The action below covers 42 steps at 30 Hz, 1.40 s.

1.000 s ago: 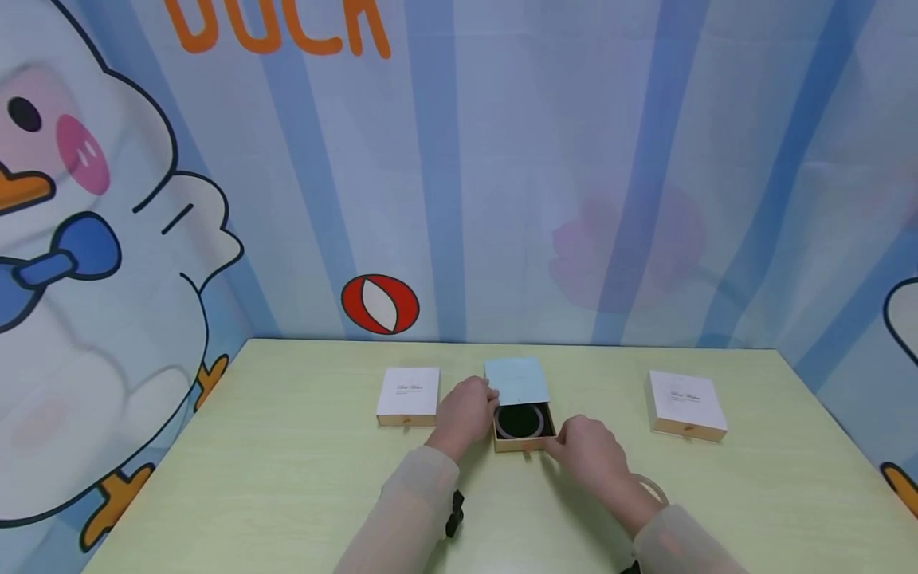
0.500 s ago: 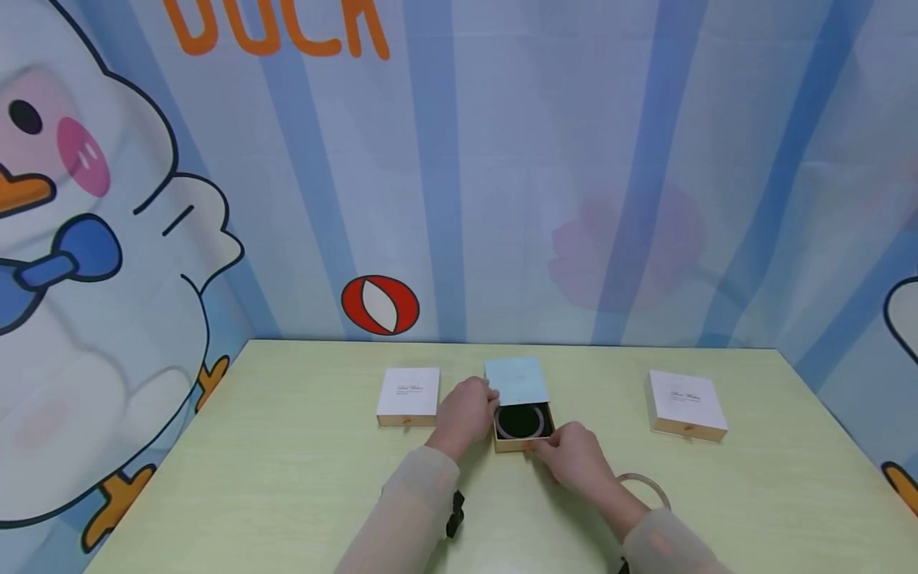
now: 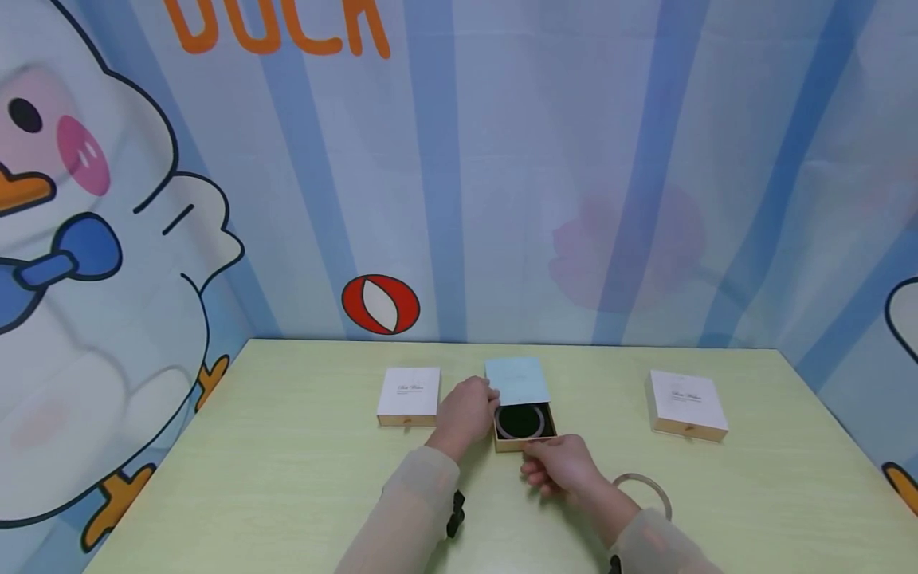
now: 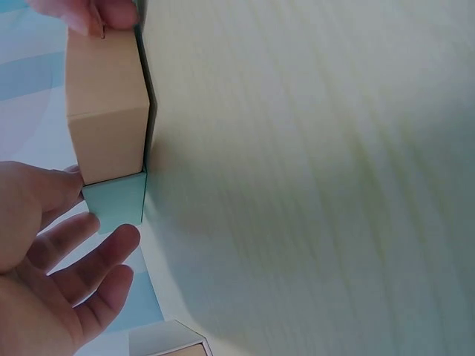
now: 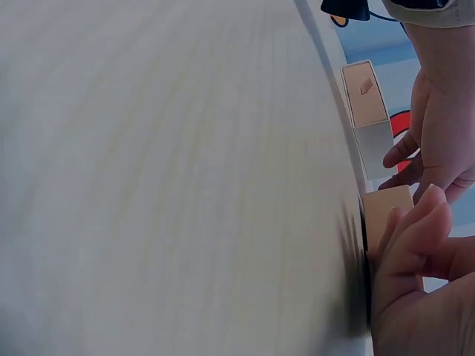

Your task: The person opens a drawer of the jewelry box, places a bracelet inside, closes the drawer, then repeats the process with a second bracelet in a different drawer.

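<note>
A light blue box sleeve [image 3: 516,381] lies mid-table, its tan drawer [image 3: 508,447] pulled partway out toward me. A pale bangle [image 3: 520,438] lies in the drawer round a dark pad. My left hand [image 3: 464,410] holds the sleeve at its left side; in the left wrist view its thumb and a finger grip the light blue end, the other fingers spread. At the drawer's front, my right hand [image 3: 566,462] pinches the small pull tab [image 4: 95,18] between thumb and finger, its other fingers curled below. The right wrist view hides the tab behind the fingers.
A white box [image 3: 409,395] stands close to the left of my left hand. Another white box [image 3: 687,405] sits farther right on the pale wooden table [image 3: 287,478]. A cartoon-printed curtain [image 3: 502,159] rises behind the table. A loop [image 3: 649,482] hangs at my right wrist.
My right hand has moved left from the drawer's right front corner to the middle of its front, at the pull tab, and has turned. My left hand and the box have stayed put.
</note>
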Motion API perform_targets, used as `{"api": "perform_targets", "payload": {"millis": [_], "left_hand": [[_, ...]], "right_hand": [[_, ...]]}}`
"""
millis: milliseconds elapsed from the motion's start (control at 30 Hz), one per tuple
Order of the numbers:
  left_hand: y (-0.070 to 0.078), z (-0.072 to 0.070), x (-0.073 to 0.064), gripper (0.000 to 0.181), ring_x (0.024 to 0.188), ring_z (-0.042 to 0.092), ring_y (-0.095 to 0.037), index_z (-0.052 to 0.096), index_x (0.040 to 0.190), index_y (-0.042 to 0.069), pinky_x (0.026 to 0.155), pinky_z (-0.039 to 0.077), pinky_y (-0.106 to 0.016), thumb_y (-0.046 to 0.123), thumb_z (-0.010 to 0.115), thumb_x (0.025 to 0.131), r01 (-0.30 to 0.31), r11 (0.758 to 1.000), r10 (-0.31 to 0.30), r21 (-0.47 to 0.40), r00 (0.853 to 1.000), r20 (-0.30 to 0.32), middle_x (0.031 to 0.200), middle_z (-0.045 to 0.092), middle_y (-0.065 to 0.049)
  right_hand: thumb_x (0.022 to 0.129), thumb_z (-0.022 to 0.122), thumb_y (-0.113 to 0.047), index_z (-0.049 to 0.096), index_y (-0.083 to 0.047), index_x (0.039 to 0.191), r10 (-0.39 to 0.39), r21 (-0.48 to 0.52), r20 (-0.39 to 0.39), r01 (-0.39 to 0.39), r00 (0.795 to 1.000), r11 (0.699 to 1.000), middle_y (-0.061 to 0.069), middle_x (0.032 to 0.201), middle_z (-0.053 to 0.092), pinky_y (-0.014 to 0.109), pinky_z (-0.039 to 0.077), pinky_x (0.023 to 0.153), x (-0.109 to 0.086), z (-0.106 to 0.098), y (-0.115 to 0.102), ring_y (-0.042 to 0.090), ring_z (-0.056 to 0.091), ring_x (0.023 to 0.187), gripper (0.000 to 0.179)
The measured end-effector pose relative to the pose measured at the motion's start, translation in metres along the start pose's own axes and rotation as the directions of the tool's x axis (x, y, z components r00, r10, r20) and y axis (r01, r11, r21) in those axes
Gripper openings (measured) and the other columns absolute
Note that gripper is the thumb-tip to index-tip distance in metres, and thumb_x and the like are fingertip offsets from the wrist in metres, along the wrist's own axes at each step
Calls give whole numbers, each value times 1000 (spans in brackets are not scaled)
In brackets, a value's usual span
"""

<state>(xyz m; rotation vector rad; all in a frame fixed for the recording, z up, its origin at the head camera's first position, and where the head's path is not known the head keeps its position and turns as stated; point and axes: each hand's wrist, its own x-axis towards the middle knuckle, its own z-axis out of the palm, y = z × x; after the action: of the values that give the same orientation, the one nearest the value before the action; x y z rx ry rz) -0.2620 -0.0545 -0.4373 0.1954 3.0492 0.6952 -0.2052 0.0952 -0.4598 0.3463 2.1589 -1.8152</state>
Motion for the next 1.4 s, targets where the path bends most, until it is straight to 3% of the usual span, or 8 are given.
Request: {"api": "perform_targets", "payload": {"millis": [300, 1400], "left_hand": [[-2, 0, 2, 27, 119, 57, -21, 68, 118, 15, 97, 50, -36, 23, 59, 94, -1, 1000, 1, 14, 1000, 8, 129, 60, -2], [-3, 0, 4, 25, 120, 57, -23, 70, 115, 14, 96, 50, -38, 22, 59, 94, -28, 999, 28, -18, 1000, 2, 129, 61, -4]], "right_hand": [[91, 53, -5, 61, 10, 102, 12, 99, 10, -13, 1000, 995, 0, 57, 62, 16, 41, 38, 2, 4, 2, 3, 51, 43, 20], [94, 52, -7, 61, 9, 105, 33, 83, 21, -35, 999, 996, 2, 63, 64, 17, 44, 41, 8, 3, -4, 4, 53, 46, 22]]}}
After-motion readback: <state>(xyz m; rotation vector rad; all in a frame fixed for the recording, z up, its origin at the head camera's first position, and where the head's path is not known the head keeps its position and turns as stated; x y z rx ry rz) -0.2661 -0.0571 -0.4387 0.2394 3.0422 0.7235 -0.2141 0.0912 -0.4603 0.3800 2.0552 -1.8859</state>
